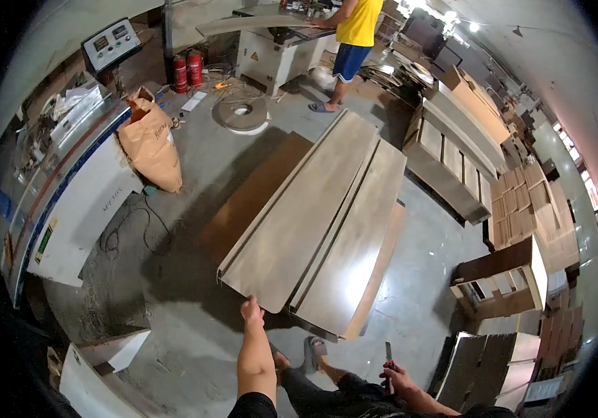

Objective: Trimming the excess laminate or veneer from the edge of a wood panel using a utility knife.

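Note:
Two stacks of long greyish-brown panels lie side by side in front of me. At the near edge of the left panel (313, 202), my left hand (252, 312) has its fingers curled against the board's edge, their tips partly hidden. Beside it on the right is another long panel (358, 230), its surface catching a bright reflection. Low in the view, my right hand (399, 380) is closed round a knife (388, 354) with its thin blade pointing up, apart from the panels.
A brown board (240, 198) lies beneath the panels' left side. Farther off are a paper sack (151, 146), a flat coil roll (233, 115), red fire extinguishers (187, 71) and a person in a yellow top (359, 24) at a machine. Panel stacks (445, 157) and cartons (525, 209) line the right.

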The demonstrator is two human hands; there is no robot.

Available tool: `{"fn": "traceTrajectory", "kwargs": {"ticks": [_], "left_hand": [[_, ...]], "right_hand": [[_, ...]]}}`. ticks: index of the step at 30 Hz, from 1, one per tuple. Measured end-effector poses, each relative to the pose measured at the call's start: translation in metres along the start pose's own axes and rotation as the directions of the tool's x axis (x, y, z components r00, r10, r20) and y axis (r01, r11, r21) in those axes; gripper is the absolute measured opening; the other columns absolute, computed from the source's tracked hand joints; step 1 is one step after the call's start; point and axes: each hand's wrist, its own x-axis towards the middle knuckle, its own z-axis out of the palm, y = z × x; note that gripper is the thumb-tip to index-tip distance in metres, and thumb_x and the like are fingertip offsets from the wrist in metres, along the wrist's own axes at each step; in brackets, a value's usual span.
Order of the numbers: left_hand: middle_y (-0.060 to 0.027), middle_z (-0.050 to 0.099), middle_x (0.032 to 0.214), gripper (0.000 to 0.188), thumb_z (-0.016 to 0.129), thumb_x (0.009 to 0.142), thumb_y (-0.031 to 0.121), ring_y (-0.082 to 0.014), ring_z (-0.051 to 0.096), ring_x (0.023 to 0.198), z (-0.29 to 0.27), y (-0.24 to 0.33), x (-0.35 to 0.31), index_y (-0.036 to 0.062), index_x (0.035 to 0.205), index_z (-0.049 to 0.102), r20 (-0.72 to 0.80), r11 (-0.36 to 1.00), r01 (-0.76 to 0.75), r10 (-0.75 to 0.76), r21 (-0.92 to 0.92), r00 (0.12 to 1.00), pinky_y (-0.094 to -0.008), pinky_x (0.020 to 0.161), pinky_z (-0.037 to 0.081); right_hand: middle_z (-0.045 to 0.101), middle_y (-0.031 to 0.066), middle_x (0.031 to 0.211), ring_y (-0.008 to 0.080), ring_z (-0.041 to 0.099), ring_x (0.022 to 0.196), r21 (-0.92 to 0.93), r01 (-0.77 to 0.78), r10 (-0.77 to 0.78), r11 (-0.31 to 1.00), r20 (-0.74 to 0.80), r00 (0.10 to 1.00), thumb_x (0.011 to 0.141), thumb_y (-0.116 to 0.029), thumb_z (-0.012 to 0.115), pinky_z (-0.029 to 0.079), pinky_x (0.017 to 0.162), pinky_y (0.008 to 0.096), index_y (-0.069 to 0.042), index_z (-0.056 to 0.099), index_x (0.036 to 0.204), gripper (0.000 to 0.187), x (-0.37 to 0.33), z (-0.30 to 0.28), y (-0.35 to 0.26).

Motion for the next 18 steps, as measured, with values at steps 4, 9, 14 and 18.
{"fn": "traceTrajectory", "kwargs": {"ticks": [4,9,14,18], "left_hand": [[-0.0040,0.063,0.098,0.025,0.063,0.098,0.035,-0.0164,0.061,0.085,0.002,-0.007,-0.042,0.0113,0.106,0.063,0.146,0.998,0.023,-0.014,-0.060,0.989,-0.0361,0.064,0.052],[-0.0082,0.063,0.112,0.050,0.061,0.095,0.057,-0.0200,0.061,0.095,-0.042,-0.061,-0.133,0.0149,0.122,0.060,-0.019,0.986,0.017,-0.020,-0.164,1.000,-0.0395,0.075,0.052],[-0.0059,0.045,0.156,0.073,0.060,0.097,0.061,-0.0288,0.044,0.140,-0.117,-0.154,-0.243,0.0151,0.151,0.045,-0.096,0.971,-0.093,0.073,-0.220,0.993,-0.0520,0.111,0.039],[-0.0046,0.064,0.134,0.052,0.065,0.098,0.050,-0.0282,0.058,0.123,-0.226,-0.297,-0.304,0.0109,0.132,0.064,-0.357,0.488,-0.834,0.754,-0.257,0.551,-0.0419,0.106,0.047]], "right_hand": [[0.065,0.0060,0.089,0.0217,0.064,0.069,0.061,-0.017,0.024,0.998,-0.116,0.993,0.098,-0.024,0.068,0.054,0.057,0.0392,-0.009,0.060,0.119,0.027,0.024,-0.007,-0.008],[0.060,0.0065,0.082,0.0183,0.059,0.068,0.056,0.247,-0.244,0.967,-0.059,0.968,0.090,-0.017,0.075,0.055,0.060,0.0355,0.000,0.059,0.114,0.033,0.091,-0.002,-0.058],[0.063,0.0075,0.088,0.0193,0.060,0.066,0.269,0.154,-0.200,0.951,0.154,0.968,0.093,-0.021,0.067,0.050,0.057,0.0322,-0.006,0.060,0.106,0.021,0.225,0.012,-0.116],[0.062,0.0023,0.103,0.0197,0.061,0.086,0.293,0.277,-0.329,0.915,0.146,0.933,0.092,-0.041,0.064,0.050,0.065,0.0382,-0.016,0.059,0.114,0.033,0.311,0.046,-0.166]]}}
